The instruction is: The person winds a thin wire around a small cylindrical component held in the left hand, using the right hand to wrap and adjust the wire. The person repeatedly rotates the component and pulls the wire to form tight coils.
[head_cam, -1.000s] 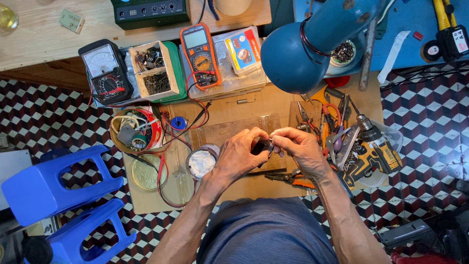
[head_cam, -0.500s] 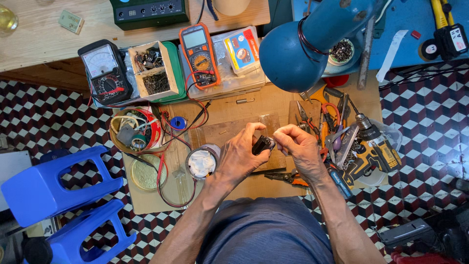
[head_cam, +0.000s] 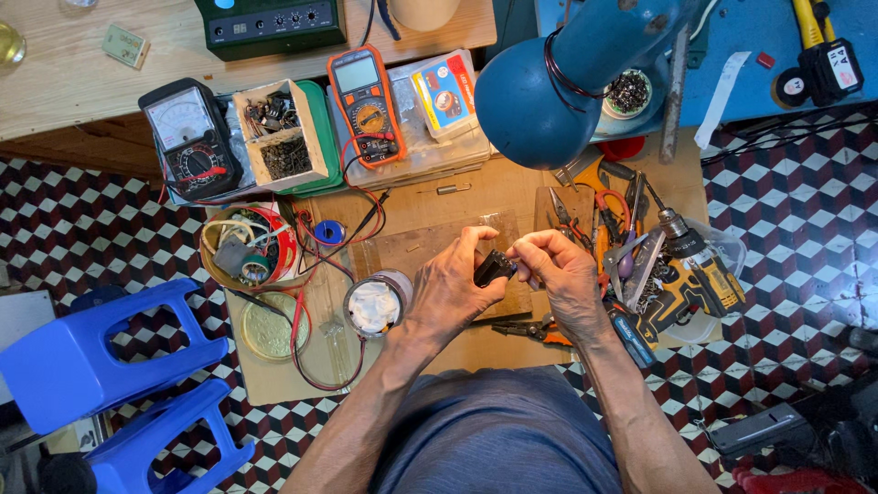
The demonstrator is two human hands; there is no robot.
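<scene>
My left hand (head_cam: 453, 288) and my right hand (head_cam: 562, 274) meet over the middle of a low wooden board (head_cam: 430, 206). Between their fingertips sits a small black block-shaped part (head_cam: 494, 267). The left thumb and fingers pinch it from the left, and the right fingertips close on its right end. What the right fingers hold beyond that end is too small to tell. Under the hands lies a brown rectangular pad (head_cam: 407, 252).
A blue lamp shade (head_cam: 540, 91) hangs over the board's far right. An orange multimeter (head_cam: 366, 105), an analogue meter (head_cam: 187, 146) and a box of small parts (head_cam: 279, 137) sit behind. Pliers and a drill (head_cam: 686, 270) lie right, a jar (head_cam: 375, 306) and blue stools (head_cam: 110, 357) left.
Both hands stay together on the black part, shifted slightly toward the far side of the board. The grip looks the same.
</scene>
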